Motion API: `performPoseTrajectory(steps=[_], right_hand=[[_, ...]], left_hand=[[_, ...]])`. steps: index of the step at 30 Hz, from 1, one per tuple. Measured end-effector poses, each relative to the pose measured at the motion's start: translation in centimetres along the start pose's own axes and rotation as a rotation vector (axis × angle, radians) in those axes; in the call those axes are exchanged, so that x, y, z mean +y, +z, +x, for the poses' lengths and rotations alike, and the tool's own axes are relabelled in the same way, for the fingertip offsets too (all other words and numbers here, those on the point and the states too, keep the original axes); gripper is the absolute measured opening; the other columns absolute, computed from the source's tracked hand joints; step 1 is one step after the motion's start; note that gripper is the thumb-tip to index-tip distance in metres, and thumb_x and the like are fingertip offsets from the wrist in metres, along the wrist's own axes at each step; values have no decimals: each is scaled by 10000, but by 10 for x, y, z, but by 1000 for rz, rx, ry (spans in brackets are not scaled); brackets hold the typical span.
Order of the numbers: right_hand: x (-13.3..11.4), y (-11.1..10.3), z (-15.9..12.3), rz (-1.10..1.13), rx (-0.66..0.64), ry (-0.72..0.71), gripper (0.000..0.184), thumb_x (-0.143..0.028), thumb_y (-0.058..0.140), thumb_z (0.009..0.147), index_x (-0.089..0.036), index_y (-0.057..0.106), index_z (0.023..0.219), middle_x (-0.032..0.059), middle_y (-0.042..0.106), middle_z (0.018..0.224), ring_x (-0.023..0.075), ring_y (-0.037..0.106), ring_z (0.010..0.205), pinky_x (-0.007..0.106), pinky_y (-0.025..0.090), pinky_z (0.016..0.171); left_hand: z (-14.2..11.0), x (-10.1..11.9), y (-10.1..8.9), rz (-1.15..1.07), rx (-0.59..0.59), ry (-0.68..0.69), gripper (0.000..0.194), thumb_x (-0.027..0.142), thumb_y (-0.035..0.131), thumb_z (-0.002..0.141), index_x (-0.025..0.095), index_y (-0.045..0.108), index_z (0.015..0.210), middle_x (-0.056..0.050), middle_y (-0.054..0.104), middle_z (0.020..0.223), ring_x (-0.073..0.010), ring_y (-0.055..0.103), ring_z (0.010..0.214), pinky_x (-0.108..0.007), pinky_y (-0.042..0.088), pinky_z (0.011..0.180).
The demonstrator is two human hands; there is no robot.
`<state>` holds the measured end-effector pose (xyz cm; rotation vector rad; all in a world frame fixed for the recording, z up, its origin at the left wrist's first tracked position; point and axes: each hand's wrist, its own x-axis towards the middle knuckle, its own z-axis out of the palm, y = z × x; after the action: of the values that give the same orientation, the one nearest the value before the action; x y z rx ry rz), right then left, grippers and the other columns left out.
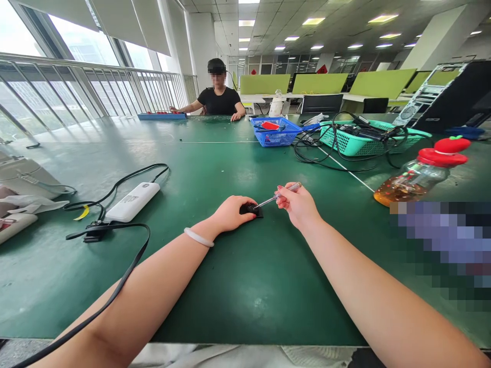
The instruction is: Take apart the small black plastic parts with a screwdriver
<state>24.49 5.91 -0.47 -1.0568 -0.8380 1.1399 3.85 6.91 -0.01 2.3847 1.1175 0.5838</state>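
My left hand (pixel 233 212) is closed round a small black part (pixel 256 210) that rests on the green table (pixel 253 286). Its fingers cover much of the part, so its exact kind is hidden. In my right hand (pixel 298 204) is a thin screwdriver (pixel 273 198) with a clear handle, pinched between thumb and fingers. The screwdriver slants down to the left, and its tip meets the top of the black part.
A white power bank (pixel 134 202) with a black cable lies at left. Far right stands a glass jar (pixel 416 176) with a red lid. Behind are a blue basket (pixel 274 134) and a green basket (pixel 349 143) with tangled cables. A person (pixel 219 97) sits across the table.
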Motion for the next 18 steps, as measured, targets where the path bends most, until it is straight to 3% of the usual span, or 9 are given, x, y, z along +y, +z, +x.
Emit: performPoseTrajectory(steps=[5, 10, 12, 18], right_hand=[[5, -4, 3, 40, 27, 120, 321, -253, 830, 674, -205, 518, 730, -4, 665, 631, 88, 587, 460, 190, 517, 404], [3, 0, 0, 45, 50, 124, 300, -237, 819, 683, -203, 525, 731, -7, 661, 623, 82, 572, 462, 184, 499, 401], [1, 3, -3, 35, 51, 58, 315, -268, 816, 681, -206, 515, 751, -14, 662, 635, 79, 567, 462, 183, 477, 401], [-6, 10, -14, -23, 13, -316, 348, -361, 766, 701, -234, 471, 834, -52, 653, 663, 85, 554, 473, 204, 442, 426]], left_hand=[[0, -2, 1, -5, 4, 7, 299, 291, 649, 792, 231, 711, 1078, -24, 743, 1059, -242, 654, 972, -359, 518, 889], [0, -4, 2, -11, 4, 13, 300, 302, 651, 796, 236, 707, 1083, -20, 742, 1057, -240, 656, 974, -353, 518, 885], [1, -4, 2, -2, 6, 20, 294, 302, 652, 798, 237, 710, 1079, -21, 743, 1051, -241, 658, 972, -353, 518, 885], [0, -5, 2, 18, 11, 19, 321, 305, 666, 798, 217, 707, 1104, -42, 742, 1072, -248, 658, 987, -358, 516, 904]])
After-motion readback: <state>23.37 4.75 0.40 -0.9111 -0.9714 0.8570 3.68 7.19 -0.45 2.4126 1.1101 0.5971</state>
